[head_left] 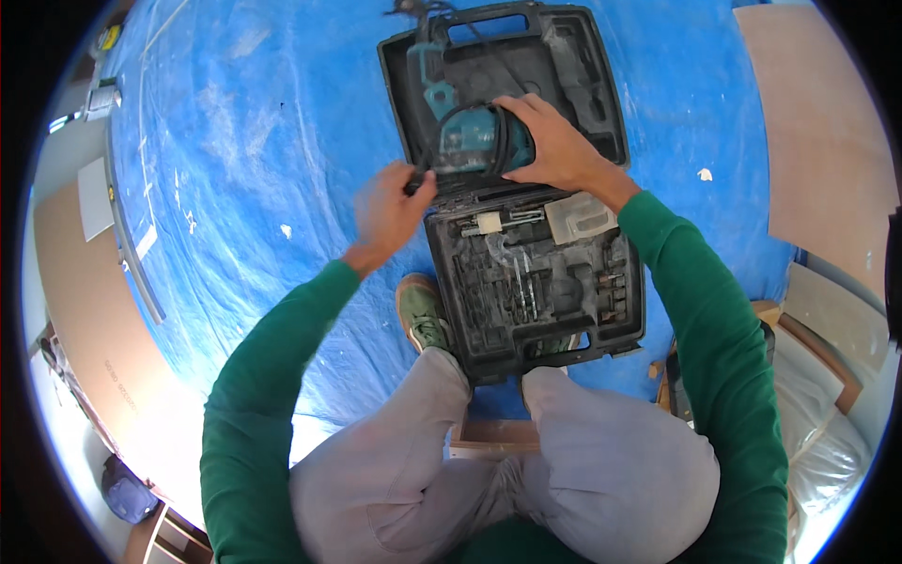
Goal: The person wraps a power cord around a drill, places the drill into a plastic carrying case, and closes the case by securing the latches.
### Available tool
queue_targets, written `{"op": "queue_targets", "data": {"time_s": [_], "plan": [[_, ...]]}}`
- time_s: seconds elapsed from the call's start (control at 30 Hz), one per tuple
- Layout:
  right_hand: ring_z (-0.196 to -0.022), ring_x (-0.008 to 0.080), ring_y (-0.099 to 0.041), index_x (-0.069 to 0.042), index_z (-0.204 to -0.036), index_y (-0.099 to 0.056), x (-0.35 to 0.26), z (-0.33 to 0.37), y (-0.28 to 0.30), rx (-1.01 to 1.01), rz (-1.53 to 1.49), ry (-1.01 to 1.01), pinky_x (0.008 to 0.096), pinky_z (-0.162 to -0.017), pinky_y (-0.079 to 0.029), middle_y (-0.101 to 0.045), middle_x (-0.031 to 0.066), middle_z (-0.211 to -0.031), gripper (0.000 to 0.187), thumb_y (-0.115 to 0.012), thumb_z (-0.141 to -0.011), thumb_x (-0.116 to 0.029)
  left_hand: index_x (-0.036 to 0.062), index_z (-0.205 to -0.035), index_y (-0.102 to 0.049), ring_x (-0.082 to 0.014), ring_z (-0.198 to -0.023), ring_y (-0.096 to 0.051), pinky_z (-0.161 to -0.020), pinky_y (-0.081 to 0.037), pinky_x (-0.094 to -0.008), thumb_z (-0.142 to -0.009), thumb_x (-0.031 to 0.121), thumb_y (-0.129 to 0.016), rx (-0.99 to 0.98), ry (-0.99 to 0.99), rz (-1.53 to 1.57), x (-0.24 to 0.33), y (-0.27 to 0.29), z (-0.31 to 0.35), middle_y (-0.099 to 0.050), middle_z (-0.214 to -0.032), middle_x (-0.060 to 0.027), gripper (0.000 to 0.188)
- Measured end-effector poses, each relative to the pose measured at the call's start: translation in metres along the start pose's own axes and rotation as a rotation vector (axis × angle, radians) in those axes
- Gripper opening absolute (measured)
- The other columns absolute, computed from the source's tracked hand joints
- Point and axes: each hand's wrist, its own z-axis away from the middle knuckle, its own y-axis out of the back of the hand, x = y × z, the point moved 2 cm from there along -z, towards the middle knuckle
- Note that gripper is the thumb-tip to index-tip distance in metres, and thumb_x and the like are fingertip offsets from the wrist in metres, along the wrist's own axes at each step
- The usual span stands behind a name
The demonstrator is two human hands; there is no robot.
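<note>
- The tarp (244, 188) lies under everything I reach for, spread wide across the floor, likely to keep dust off it.
- The case (526, 197) lies open flat in front of my knees, both halves up, so every moulded slot is within reach of either hand.
- The tool (470, 141) sits in the far half, under my right hand, body down in its recess.
- My right hand (554, 141) is spread flat, fingers wide, pressing on the tool and its coiled cord (503, 132); it grips nothing.
- My left hand (387, 209) is curled closed on the cord's end at the case's left edge, wrist bent in; it is a little blurred.
- My shoe (423, 315) rests just below my left hand, beside the near half.
</note>
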Motion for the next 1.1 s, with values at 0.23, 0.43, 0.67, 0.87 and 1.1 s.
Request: {"op": "queue_targets", "data": {"time_s": [0.23,0.43,0.67,0.87,1.1], "plan": [[-0.142,0.0433,-0.037,-0.015,-0.158,-0.037,0.016,0.006,-0.008,-0.120,0.154,0.008,0.0530,-0.116,-0.037,-0.039,0.0184,-0.156,0.086,-0.081,-0.085,-0.030,0.0073,-0.075,-0.057,-0.0288,-0.063,-0.058,-0.055,-0.043,-0.0427,-0.090,0.045,-0.075,-0.195,-0.398,-0.223,0.002,0.036,-0.011,-0.059,-0.074,-0.0067,0.044],[-0.140,0.0446,-0.042,-0.010,-0.153,-0.045,0.007,0.005,-0.010,-0.060,0.053,0.004,0.0534,-0.118,-0.034,-0.052,0.0182,-0.149,0.063,-0.069,-0.096,-0.024,0.0026,-0.119,-0.055,-0.0377,-0.115,-0.053,-0.087,-0.047,-0.0479,-0.088,0.047,-0.076,-0.144,-0.320,-0.124,0.034,0.014,-0.036,-0.054,-0.125,-0.0199,0.058],[-0.137,0.0428,-0.044,-0.007,-0.148,-0.051,0.004,0.007,-0.025,0.099,0.012,0.007,0.0525,-0.119,-0.034,-0.055,0.0191,-0.146,0.058,-0.070,-0.096,-0.024,-0.0001,-0.159,-0.029,-0.0397,-0.158,-0.002,-0.124,-0.017,-0.0601,-0.093,0.075,-0.052,-0.194,-0.343,-0.257,0.020,-0.033,-0.059,-0.007,-0.169,-0.0257,0.102],[-0.129,0.0389,-0.053,-0.008,-0.146,-0.053,-0.008,0.005,-0.017,0.162,-0.064,0.043,0.0498,-0.109,-0.043,-0.056,0.0189,-0.144,0.055,-0.071,-0.096,-0.021,-0.0019,-0.149,-0.045,-0.0414,-0.157,-0.011,-0.123,-0.020,-0.0577,-0.096,0.072,-0.050,-0.315,-0.354,-0.428,0.012,-0.007,-0.078,-0.018,-0.166,-0.0275,0.091],[-0.103,0.0397,-0.061,-0.008,-0.141,-0.056,-0.005,-0.018,-0.001,0.443,0.161,0.051,0.0490,-0.086,-0.052,-0.060,0.0200,-0.118,0.044,-0.064,-0.098,-0.016,-0.0055,-0.129,-0.060,-0.0439,-0.144,-0.037,-0.112,-0.038,-0.0543,-0.099,0.068,-0.048,-0.217,-0.453,-0.480,0.010,-0.003,-0.074,-0.043,-0.152,-0.0276,0.081]]}}
